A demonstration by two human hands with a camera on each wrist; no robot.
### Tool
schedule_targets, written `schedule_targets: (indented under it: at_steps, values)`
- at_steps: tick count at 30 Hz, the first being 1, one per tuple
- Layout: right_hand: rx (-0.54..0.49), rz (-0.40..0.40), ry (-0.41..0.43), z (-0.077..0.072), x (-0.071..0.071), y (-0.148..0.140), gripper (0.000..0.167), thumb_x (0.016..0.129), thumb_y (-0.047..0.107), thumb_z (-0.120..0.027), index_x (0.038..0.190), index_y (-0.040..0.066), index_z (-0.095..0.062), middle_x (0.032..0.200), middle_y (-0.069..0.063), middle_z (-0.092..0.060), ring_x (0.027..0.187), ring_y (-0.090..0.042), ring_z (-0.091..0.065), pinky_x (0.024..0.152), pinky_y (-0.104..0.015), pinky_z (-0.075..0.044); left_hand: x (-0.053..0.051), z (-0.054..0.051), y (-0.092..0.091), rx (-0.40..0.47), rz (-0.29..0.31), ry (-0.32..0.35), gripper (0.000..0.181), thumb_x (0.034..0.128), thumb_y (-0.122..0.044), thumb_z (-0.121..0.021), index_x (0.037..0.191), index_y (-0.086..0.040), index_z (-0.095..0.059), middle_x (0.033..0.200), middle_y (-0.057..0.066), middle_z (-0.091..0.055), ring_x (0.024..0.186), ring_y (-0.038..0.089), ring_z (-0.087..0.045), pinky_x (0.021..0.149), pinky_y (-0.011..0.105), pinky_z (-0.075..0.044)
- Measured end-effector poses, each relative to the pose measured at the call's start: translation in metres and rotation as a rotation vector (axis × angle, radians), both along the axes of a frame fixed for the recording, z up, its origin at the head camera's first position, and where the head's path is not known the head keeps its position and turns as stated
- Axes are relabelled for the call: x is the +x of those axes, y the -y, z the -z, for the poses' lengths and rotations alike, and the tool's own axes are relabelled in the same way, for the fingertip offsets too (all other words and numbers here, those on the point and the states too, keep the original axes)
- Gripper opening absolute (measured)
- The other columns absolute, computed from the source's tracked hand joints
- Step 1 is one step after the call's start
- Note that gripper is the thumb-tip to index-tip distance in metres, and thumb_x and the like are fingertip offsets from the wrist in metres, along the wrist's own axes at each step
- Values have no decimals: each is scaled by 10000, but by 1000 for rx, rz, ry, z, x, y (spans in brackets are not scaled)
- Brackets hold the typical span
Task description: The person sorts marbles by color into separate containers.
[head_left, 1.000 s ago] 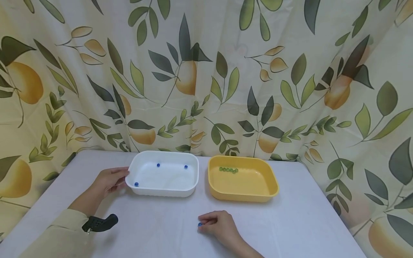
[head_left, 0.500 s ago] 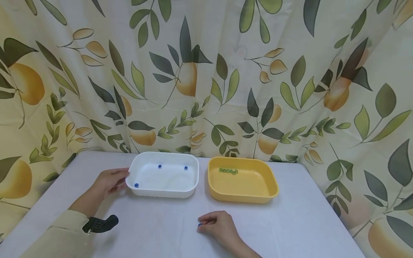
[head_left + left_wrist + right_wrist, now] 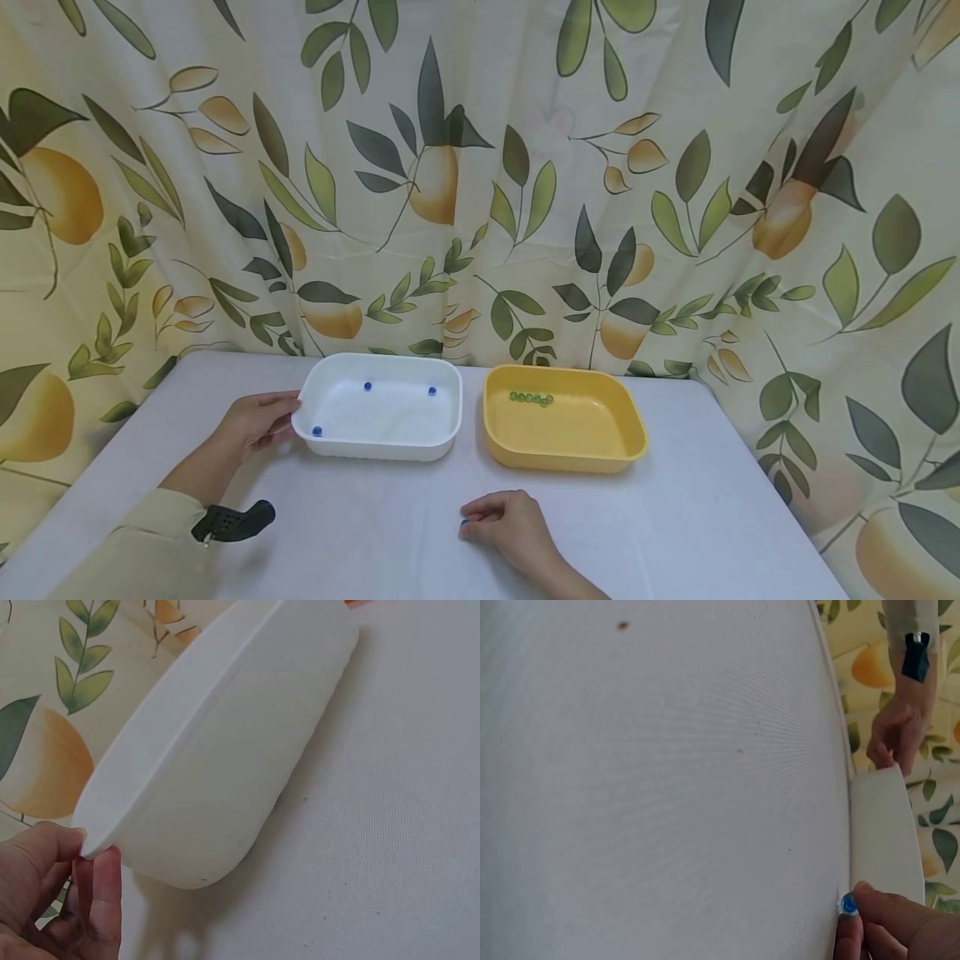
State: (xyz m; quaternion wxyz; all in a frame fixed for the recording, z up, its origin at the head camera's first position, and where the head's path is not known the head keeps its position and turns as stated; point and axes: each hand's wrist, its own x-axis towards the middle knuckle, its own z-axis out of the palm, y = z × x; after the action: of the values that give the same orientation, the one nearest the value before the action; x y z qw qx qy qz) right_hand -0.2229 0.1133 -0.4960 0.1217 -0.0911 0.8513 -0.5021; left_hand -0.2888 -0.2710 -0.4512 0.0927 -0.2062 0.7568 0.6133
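My left hand point(image 3: 255, 423) pinches the left rim of a white plastic basin point(image 3: 382, 448) between thumb and fingers. The left wrist view shows the thumb over the rim of the basin point(image 3: 217, 772) and fingers beneath it. Inside lie a blue marble point(image 3: 317, 431) at the near left corner, a second blue marble point(image 3: 367, 387) towards the back and a third blue marble point(image 3: 432, 391) at the back right. In front of the basins, low over the table, my right hand point(image 3: 513, 527) pinches another blue marble point(image 3: 848, 904) between thumb and fingertips; the head view shows only its edge.
A yellow basin point(image 3: 566, 460) stands to the right of the white one, a narrow gap between them. Several green marbles point(image 3: 531, 398) sit in a row at its back left. White cloth point(image 3: 712, 500) covers the table, and a patterned curtain point(image 3: 480, 183) hangs behind.
The blue marble towards the back of the white basin has shifted slightly, right and then left again. Both hands keep their places and holds.
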Motion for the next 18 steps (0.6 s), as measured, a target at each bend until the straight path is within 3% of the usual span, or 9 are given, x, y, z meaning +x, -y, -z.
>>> schedule_targets:
  at_steps: [18]
  values:
    - [-43, -10, 21, -1, -3, -5, 192, 751, 119, -841, 920, 56, -778, 801, -32, -750, 715, -81, -674, 610, -200, -540, 0, 2, -1, -11, -14, 4, 544, 957, -220, -645, 1413, 26, -478, 831, -89, -669, 741, 63, -631, 704, 242, -564]
